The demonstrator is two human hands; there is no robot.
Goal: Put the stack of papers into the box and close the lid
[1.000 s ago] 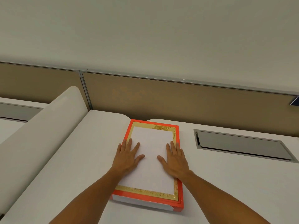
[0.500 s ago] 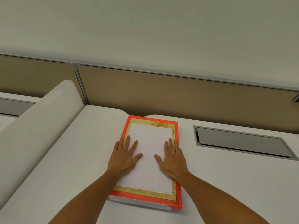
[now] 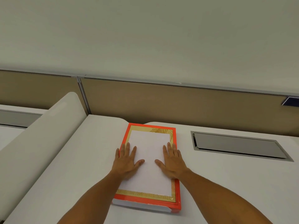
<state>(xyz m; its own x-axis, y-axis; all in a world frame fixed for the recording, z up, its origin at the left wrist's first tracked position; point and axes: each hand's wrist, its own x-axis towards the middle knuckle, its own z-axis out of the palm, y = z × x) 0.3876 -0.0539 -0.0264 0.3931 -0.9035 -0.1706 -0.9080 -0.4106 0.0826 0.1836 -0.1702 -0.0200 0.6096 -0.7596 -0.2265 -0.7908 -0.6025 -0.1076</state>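
Box: an orange box (image 3: 146, 202) with a gold-bordered white top is seen flat on the pale surface (image 3: 226, 183), near the middle, its long side running near to far.
Lid: the top face (image 3: 150, 159) is judged to be the lid, lying flush on the box; whether it is fully seated cannot be told.
Papers: no stack is seen outside the box; it is presumed to be inside, hidden under the lid.
Left hand: the left hand (image 3: 125, 160) is laid flat, fingers spread, on the lid's left half, nothing being grasped.
Right hand: the right hand (image 3: 173, 162) is laid flat likewise on the right half, palm down, nothing gripped.
Handling: the box is judged stiff card, fairly heavy if filled with paper, and its glossy face is likely slippery under the palms.
Where to hold: pressure is best applied near the lid's edges and corners; for lifting, the two long sides should be taken.
Risk: uneven pressure may leave one corner raised.
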